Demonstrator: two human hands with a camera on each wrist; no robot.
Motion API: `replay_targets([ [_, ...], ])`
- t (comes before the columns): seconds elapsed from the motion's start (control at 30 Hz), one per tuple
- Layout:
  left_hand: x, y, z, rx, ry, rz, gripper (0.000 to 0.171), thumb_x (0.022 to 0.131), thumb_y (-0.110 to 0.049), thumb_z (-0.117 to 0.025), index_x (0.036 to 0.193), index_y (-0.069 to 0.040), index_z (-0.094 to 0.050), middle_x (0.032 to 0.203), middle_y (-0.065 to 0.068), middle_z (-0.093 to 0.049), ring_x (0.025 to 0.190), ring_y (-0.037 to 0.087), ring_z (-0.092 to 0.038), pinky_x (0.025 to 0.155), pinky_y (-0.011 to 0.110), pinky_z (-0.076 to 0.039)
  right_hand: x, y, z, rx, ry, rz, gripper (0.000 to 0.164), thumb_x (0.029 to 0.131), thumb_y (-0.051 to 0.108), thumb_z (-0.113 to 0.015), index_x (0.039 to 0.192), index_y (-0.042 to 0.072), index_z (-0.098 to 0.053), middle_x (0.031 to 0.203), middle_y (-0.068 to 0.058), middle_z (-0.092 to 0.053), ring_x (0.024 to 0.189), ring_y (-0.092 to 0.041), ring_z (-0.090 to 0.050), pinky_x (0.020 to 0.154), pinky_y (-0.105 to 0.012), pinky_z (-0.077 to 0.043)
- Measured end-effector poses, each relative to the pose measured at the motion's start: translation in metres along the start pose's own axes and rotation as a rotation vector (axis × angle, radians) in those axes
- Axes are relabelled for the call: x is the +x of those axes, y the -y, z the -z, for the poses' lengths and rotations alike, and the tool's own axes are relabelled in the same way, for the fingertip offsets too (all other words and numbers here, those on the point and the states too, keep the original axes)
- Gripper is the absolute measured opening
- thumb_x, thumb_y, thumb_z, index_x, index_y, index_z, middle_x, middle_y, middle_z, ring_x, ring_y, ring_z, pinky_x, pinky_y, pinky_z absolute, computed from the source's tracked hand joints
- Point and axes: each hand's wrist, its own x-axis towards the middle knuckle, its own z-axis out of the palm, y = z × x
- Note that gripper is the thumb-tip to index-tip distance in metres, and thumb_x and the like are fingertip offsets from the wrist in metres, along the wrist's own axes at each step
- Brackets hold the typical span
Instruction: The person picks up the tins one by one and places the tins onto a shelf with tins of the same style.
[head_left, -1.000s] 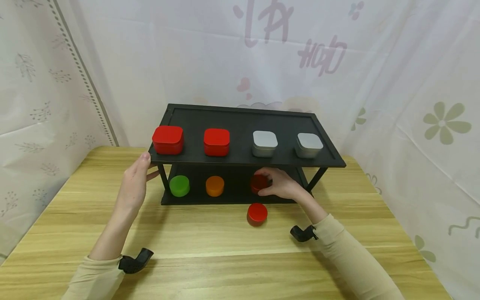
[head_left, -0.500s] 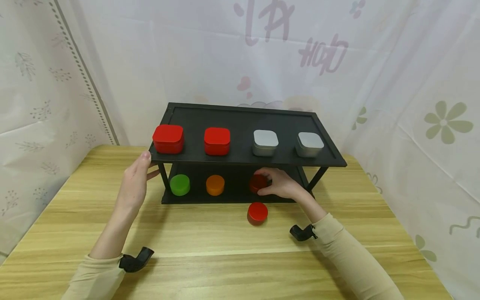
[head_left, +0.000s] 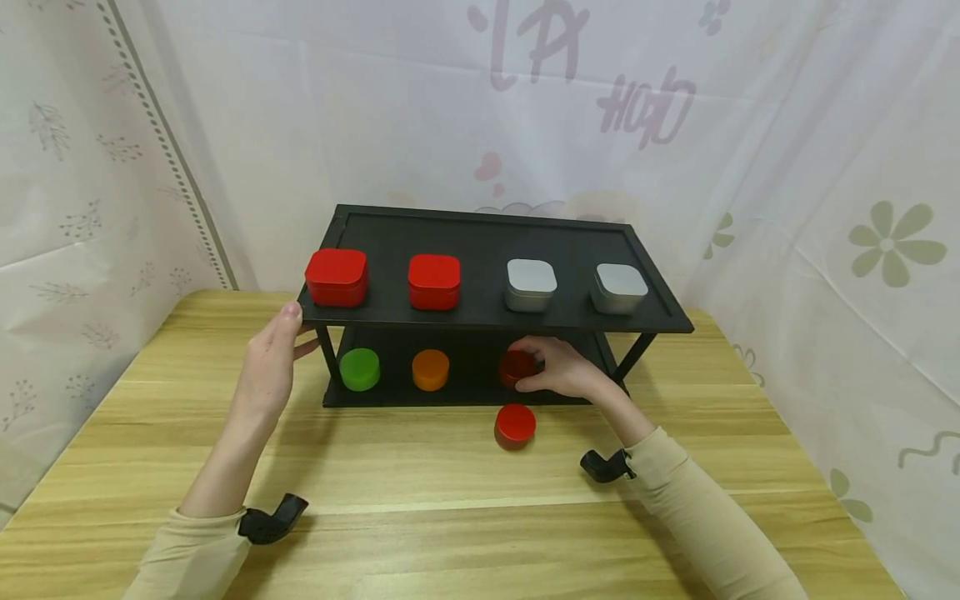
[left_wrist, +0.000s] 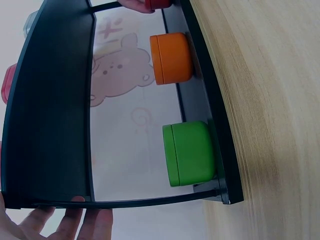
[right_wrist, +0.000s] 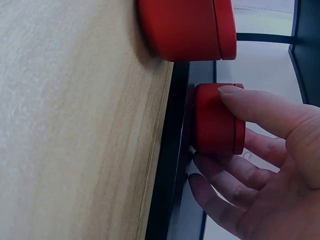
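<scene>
A black two-tier shelf (head_left: 480, 237) stands on the wooden table. My left hand (head_left: 264, 375) grips the front left corner of its upper board, thumb on top; in the left wrist view the fingers (left_wrist: 75, 220) curl at the board's side edge. Under that board, my right hand (head_left: 562, 368) holds a round red tin (right_wrist: 214, 120) on the lower tier, thumb on one side and fingers on the other. A second red tin (head_left: 515, 427) sits on the table just in front of the shelf. Green (head_left: 360, 370) and orange tins (head_left: 431, 371) stand further left on the lower tier.
Along the upper board stand two red square tins (head_left: 433, 283) and two white square tins (head_left: 529, 287). Slanted black posts (head_left: 633, 358) join the tiers at the ends. A patterned white curtain (head_left: 420, 108) hangs behind and at both sides of the wooden table (head_left: 420, 517).
Both hands keep their grips, and the tins stay where they were. Only a very slight shift of the head view shows.
</scene>
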Motion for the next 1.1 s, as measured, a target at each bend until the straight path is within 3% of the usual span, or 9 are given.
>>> replay_targets([
  [0.2, 0.0, 0.0, -0.001, 0.003, 0.006, -0.011, 0.067, 0.111, -0.053, -0.024, 0.156, -0.008, -0.044, 0.155, 0.017, -0.05, 0.135, 0.026, -0.054, 0.115, 0.047, -0.052, -0.003, 0.001, 0.001, 0.002, -0.001, 0.001, 0.061, 0.086, 0.019, -0.083, 0.141, 0.009, -0.058, 0.135, -0.014, -0.065, 0.125, -0.033, -0.061, 0.104, -0.047, -0.058],
  [0.37, 0.0, 0.0, -0.001, -0.016, 0.012, -0.004, 0.068, 0.11, -0.054, -0.024, 0.156, -0.008, -0.043, 0.156, 0.017, -0.049, 0.136, 0.03, -0.053, 0.117, 0.055, -0.048, -0.005, 0.003, 0.001, 0.023, -0.004, 0.005, 0.064, 0.086, 0.018, -0.083, 0.143, 0.009, -0.056, 0.138, -0.015, -0.063, 0.127, -0.034, -0.059, 0.107, -0.049, -0.056],
  [0.53, 0.0, 0.0, -0.001, -0.017, 0.011, 0.005, 0.068, 0.11, -0.054, -0.024, 0.156, -0.009, -0.043, 0.156, 0.016, -0.048, 0.132, 0.019, -0.054, 0.118, 0.055, -0.047, -0.007, 0.003, 0.001, 0.046, -0.012, 0.016, 0.071, 0.085, 0.017, -0.084, 0.148, 0.01, -0.052, 0.142, -0.016, -0.06, 0.13, -0.035, -0.057, 0.109, -0.05, -0.055],
  [0.77, 0.0, 0.001, -0.001, 0.003, 0.007, -0.006, 0.068, 0.11, -0.055, -0.024, 0.156, -0.009, -0.045, 0.155, 0.017, -0.049, 0.124, 0.004, -0.053, 0.114, 0.046, -0.053, -0.011, -0.004, 0.0, 0.054, -0.031, 0.031, 0.077, 0.086, 0.019, -0.083, 0.153, 0.01, -0.047, 0.144, -0.018, -0.058, 0.129, -0.036, -0.059, 0.106, -0.049, -0.058],
  [0.87, 0.0, 0.001, 0.0, -0.001, 0.009, -0.003, 0.068, 0.11, -0.055, -0.025, 0.156, -0.009, -0.045, 0.156, 0.016, -0.048, 0.126, 0.008, -0.054, 0.114, 0.045, -0.053, -0.014, -0.006, 0.0, 0.061, -0.044, 0.039, 0.077, 0.087, 0.02, -0.082, 0.154, 0.01, -0.045, 0.145, -0.019, -0.056, 0.128, -0.036, -0.06, 0.104, -0.048, -0.059],
  [1.0, 0.0, 0.001, 0.0, -0.008, 0.013, 0.006, 0.068, 0.11, -0.056, -0.024, 0.157, -0.01, -0.043, 0.158, 0.016, -0.046, 0.133, 0.024, -0.054, 0.116, 0.053, -0.049, -0.02, -0.006, -0.001, 0.045, -0.071, 0.054, 0.076, 0.088, 0.02, -0.081, 0.154, 0.009, -0.045, 0.145, -0.019, -0.056, 0.127, -0.035, -0.06, 0.103, -0.047, -0.06],
  [1.1, 0.0, 0.001, 0.0, -0.004, 0.008, 0.006, 0.068, 0.11, -0.055, -0.024, 0.157, -0.009, -0.044, 0.158, 0.016, -0.046, 0.133, 0.024, -0.053, 0.116, 0.052, -0.05, -0.024, -0.005, -0.001, 0.038, -0.097, 0.059, 0.076, 0.088, 0.021, -0.081, 0.154, 0.009, -0.045, 0.145, -0.018, -0.057, 0.126, -0.035, -0.061, 0.103, -0.047, -0.06],
])
